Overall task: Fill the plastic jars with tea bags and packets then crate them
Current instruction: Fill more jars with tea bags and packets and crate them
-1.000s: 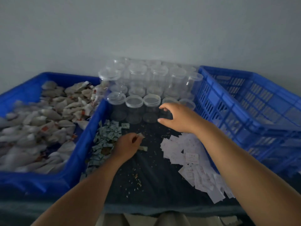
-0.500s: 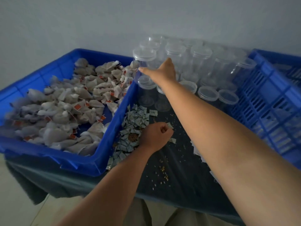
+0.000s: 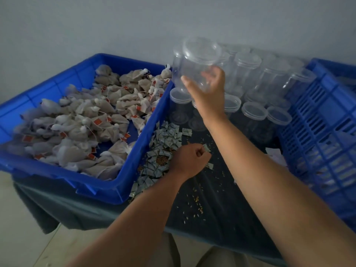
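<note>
Clear lidded plastic jar (image 3: 194, 62): in the air, off the table, above the back-left corner of the jar cluster.
Right hand (image 3: 208, 97): you grip the jar's lower body from below, thumb on its left side, fingers wrapped round its right.
Jar axis: tilted, with the lid end up and leaning toward you and the base down in your palm. The lid is on.
Left hand (image 3: 190, 158): low on the table and well apart from the jar. The fingers are curled, pinching a small grey packet (image 3: 207, 148) at the tips.
Key relation: the jar lies up and away from your left fingers, a little to the right. The closed lid sits between the packet and the jar's inside.
Judgement: the lid has to come off before anything goes in, and both hands are occupied.
Surface: dark cloth-covered table (image 3: 212, 218) with loose grains (image 3: 194, 205) scattered on it. The pile of grey packets (image 3: 163, 139) is just beside your left hand.
Room, left: blue plastic tub (image 3: 152, 120) heaped with mesh tea bags (image 3: 86, 116), its wall against the packet pile.
Room, back: cluster of clear jars (image 3: 254, 112) standing upright and packed close.
Room, right: blue slotted crate (image 3: 317, 132) with white paper slips (image 3: 275, 155) beside it.
Set-down spot: the bare cloth strip in front of you looks wide enough.
Risk: the jar is smooth and tilted, so it could slip while you uncap it.
</note>
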`<state>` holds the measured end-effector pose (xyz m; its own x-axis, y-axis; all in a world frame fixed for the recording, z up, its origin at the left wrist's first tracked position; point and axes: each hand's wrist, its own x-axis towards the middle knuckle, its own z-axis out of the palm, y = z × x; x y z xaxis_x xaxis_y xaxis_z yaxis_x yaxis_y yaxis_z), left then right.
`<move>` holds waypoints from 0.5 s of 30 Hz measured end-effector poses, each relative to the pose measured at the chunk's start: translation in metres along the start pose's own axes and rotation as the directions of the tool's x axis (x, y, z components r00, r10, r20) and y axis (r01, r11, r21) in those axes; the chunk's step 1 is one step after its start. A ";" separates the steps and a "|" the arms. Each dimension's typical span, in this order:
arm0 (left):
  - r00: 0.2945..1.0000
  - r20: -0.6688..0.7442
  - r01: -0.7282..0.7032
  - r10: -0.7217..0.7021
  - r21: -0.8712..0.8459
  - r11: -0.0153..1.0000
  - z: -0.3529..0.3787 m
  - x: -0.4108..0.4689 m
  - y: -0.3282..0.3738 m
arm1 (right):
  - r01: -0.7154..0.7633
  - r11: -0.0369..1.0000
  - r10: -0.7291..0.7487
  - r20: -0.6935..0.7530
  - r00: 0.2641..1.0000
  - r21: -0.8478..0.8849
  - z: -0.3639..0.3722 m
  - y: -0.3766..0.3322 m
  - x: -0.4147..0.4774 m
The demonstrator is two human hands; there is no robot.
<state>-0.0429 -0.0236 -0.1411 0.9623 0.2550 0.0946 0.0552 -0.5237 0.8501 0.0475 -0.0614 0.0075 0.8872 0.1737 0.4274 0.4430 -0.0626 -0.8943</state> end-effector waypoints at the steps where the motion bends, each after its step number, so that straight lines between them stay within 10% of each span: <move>1: 1.000 -0.004 -0.004 0.004 0.004 1.000 0.001 0.000 0.000 | -0.017 0.997 0.017 -0.001 1.000 0.077 -0.013 0.002 -0.022; 11: 0.983 0.179 -0.011 -0.035 0.253 0.967 -0.005 0.011 0.015 | -0.219 0.975 0.220 -0.029 0.975 0.039 -0.118 0.076 -0.211; 15: 0.906 0.372 0.189 -0.201 0.069 0.980 -0.018 0.022 0.037 | -0.269 0.960 0.270 -0.008 0.963 0.085 -0.121 0.084 -0.208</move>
<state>-0.0245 -0.0225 -0.0986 0.9600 0.0340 -0.2778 0.2542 -0.5209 0.8149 -0.0841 -0.2213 -0.1402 0.9749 0.1429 0.1709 0.1759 -0.0233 -0.9841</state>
